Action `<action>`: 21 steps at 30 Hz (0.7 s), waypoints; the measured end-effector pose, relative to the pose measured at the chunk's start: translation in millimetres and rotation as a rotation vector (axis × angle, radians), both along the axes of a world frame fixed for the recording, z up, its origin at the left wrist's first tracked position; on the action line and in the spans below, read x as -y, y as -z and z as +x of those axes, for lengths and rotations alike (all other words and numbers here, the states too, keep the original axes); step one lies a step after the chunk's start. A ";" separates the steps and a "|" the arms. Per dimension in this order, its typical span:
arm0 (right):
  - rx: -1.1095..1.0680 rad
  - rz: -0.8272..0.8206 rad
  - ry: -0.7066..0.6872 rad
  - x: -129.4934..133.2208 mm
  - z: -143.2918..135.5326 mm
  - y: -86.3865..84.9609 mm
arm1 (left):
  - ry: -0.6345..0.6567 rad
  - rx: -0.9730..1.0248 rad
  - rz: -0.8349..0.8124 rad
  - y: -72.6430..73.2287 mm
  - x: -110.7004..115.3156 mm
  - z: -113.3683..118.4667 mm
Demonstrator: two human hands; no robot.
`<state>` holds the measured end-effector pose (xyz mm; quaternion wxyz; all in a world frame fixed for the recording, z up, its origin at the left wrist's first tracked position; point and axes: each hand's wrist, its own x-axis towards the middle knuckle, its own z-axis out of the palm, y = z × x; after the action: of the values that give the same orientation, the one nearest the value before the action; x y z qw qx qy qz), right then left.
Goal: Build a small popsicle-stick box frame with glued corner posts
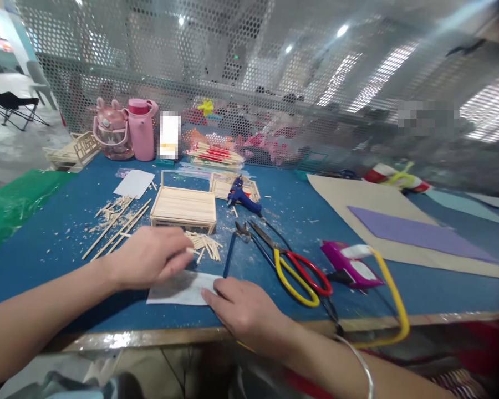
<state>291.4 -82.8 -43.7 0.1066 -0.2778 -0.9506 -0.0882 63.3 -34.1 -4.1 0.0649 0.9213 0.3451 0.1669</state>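
Note:
My left hand hovers over the near side of a pile of short wooden sticks. Its fingers are bent and close together; a small pale spot shows at the fingertips, too blurred to name. Beneath it lies a white sheet of paper. At the paper's right edge, my right hand has its thumb on the sheet and its fingers curled beside it. Just beyond these fingers are the blue-handled pliers. Behind the pile stands a small frame built of wooden sticks.
Scissors with red and yellow handles lie right of the pliers, beside a purple glue gun. A blue glue gun rests farther back. Long sticks lie left. Pink bottles stand before a perforated metal screen.

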 end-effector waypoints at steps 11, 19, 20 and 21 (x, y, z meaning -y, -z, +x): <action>-0.030 -0.337 0.179 -43.7 15.9 -18.8 | 0.104 -0.207 -0.288 20.7 16.7 16.6; -0.027 -0.248 0.218 -57.6 20.3 -19.8 | 0.037 -0.187 -0.200 25.4 13.0 17.7; -0.063 -0.205 0.218 -55.9 19.1 -22.6 | 0.044 -0.171 -0.141 24.7 12.6 17.1; -0.112 -0.144 0.203 -53.6 17.1 -25.9 | 0.055 -0.130 -0.063 23.3 12.5 16.0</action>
<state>308.5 -29.2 -17.8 0.1296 -0.3841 -0.9140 -0.0143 79.2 -46.6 -27.4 0.0760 0.9368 0.3283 0.0941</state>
